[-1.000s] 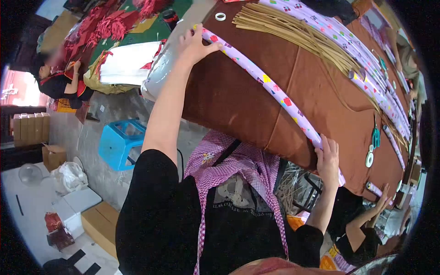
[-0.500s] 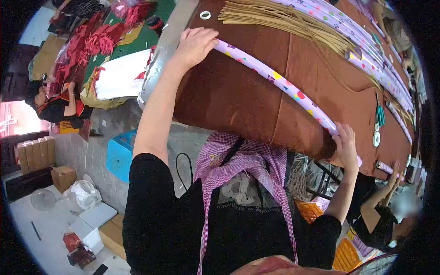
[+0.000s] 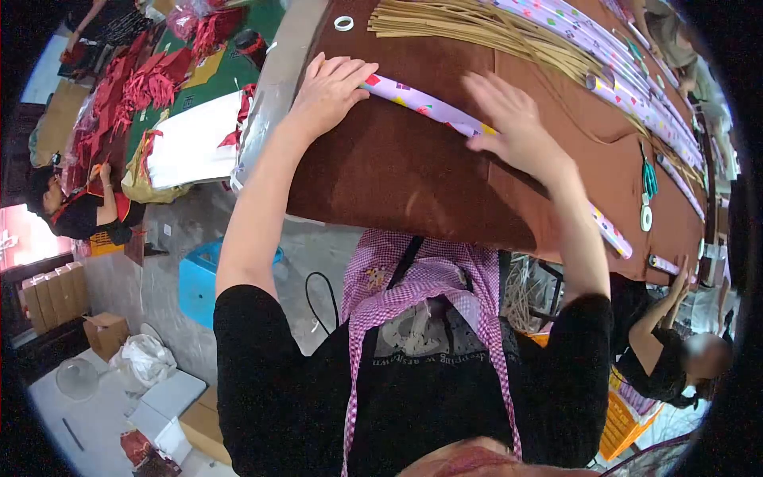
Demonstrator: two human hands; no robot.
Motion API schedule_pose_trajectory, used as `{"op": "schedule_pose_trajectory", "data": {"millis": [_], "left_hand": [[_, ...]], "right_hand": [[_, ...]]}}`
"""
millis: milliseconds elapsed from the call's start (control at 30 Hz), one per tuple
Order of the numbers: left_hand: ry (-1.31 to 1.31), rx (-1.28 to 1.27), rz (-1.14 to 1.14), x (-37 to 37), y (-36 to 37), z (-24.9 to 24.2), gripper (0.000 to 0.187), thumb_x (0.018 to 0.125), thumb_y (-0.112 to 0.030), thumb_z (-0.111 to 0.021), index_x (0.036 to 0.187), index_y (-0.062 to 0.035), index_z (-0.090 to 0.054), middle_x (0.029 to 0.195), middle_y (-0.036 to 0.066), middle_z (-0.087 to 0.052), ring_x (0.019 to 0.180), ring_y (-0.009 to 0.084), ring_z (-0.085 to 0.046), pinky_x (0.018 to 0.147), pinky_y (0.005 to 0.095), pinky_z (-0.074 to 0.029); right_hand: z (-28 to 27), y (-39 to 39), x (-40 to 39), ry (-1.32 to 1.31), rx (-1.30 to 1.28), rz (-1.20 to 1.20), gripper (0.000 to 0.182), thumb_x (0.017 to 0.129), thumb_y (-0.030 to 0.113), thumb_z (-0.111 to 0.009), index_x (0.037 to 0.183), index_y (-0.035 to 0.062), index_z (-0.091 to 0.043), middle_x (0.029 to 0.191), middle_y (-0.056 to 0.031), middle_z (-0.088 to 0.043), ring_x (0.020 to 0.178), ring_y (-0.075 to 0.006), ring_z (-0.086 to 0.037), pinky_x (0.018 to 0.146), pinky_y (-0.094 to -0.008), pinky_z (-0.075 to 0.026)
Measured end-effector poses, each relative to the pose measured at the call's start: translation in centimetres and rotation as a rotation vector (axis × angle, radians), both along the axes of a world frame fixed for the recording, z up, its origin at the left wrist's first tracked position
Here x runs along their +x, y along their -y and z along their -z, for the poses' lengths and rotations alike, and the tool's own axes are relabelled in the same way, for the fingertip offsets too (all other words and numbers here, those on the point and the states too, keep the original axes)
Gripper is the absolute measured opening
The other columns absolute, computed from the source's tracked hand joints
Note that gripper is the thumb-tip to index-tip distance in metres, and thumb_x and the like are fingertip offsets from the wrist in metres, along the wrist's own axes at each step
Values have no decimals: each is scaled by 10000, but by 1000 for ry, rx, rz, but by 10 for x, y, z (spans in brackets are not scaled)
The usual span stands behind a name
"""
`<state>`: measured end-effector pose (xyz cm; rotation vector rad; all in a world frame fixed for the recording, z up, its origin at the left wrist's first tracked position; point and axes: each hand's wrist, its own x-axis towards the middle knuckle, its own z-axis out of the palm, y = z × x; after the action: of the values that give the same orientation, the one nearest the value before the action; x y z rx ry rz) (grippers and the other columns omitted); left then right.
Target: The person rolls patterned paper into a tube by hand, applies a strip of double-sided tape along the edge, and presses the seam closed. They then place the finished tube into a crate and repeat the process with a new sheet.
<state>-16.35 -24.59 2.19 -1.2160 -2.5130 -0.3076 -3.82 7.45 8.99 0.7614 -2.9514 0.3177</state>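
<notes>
A long lilac roll with coloured shapes [image 3: 425, 106] lies slantwise across the brown-covered table [image 3: 381, 175]. My left hand [image 3: 330, 91] rests over its upper left end, fingers extended and slightly apart. Over the roll's middle is my right hand [image 3: 509, 119], blurred, with fingers stretched and thumb spread. Whether the right palm touches the roll cannot be made out. My right hand and forearm hide part of the roll, and its lower right end shows beyond them.
Tan strips [image 3: 445, 32] and more patterned rolls [image 3: 636, 99] lie along the far side. A white tape ring [image 3: 343, 24] is at upper left, green-handled scissors [image 3: 650, 181] at right. Co-workers sit at left and right. A blue stool [image 3: 199, 282] stands below left.
My right hand has left the roll's lower right end and moved up and left to its middle, opening out. My left hand stays at the upper end.
</notes>
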Motion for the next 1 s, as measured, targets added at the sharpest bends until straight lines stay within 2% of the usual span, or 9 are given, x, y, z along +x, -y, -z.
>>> {"op": "schedule_pose_trajectory", "data": {"millis": [100,200,300,500,533,600,733,967,1000], "left_hand": [[-41,10,-16,-2,-1,4,478,892,-254,-668,1351,-188,-549,1315,10,-586,1252,236,-507,1115,521,-313],[-25,13,-39,-2,0,9,466,909,-267,-646,1357,-190,-543,1350,2,-570,1276,232,-498,1127,517,-296],[-11,41,-37,-3,0,14,461,918,-282,-631,1361,-197,-539,1379,-6,-556,1303,232,-482,1136,515,-285],[5,4,-62,1,1,11,469,926,-218,-617,1386,-229,-526,1411,1,-537,1335,235,-452,1156,498,-248],[-36,5,-55,0,1,11,462,920,-254,-625,1372,-219,-534,1396,-11,-546,1319,231,-470,1136,526,-271],[-73,9,-46,0,1,12,460,914,-290,-633,1358,-209,-542,1382,-22,-555,1302,227,-488,1117,554,-293],[-99,-14,-60,1,0,11,460,912,-303,-635,1354,-214,-545,1381,-29,-557,1298,223,-492,1113,560,-292],[-102,-24,-74,-1,1,14,441,925,-296,-623,1352,-217,-547,1371,-22,-571,1289,226,-505,1119,553,-283],[-101,-19,-49,-1,0,14,441,925,-296,-623,1352,-217,-547,1371,-22,-571,1289,226,-505,1119,553,-283]], "right_hand": [[22,61,-45,-109,-6,-79,860,809,405,-716,1509,86,-331,1548,-134,-355,1427,-347,-316,1147,-513,-258],[40,87,-60,-137,27,-100,786,826,363,-705,1494,127,-365,1494,-110,-426,1393,-329,-366,1128,-519,-287],[59,92,-59,-299,86,-91,658,837,249,-694,1443,189,-446,1371,-58,-532,1319,-282,-447,1099,-517,-334],[54,87,-55,-415,136,-161,566,828,238,-706,1369,211,-543,1399,-50,-521,1341,-285,-428,1112,-534,-314],[52,86,-54,-415,139,-163,566,828,238,-706,1369,211,-543,1399,-50,-521,1341,-285,-428,1112,-534,-314],[51,84,-52,-344,-46,-86,533,821,215,-712,1337,215,-579,1408,-49,-515,1356,-287,-412,1119,-537,-309],[53,91,-55,-369,-50,-28,526,807,190,-722,1318,208,-597,1405,-45,-516,1361,-291,-406,1119,-542,-311],[44,80,-50,-374,113,-159,475,823,152,-703,1287,213,-620,1377,-40,-547,1377,-286,-398,1116,-537,-316],[41,72,-46,-315,16,-147,451,827,143,-696,1268,215,-633,1374,-38,-556,1381,-288,-396,1121,-533,-307]]}}
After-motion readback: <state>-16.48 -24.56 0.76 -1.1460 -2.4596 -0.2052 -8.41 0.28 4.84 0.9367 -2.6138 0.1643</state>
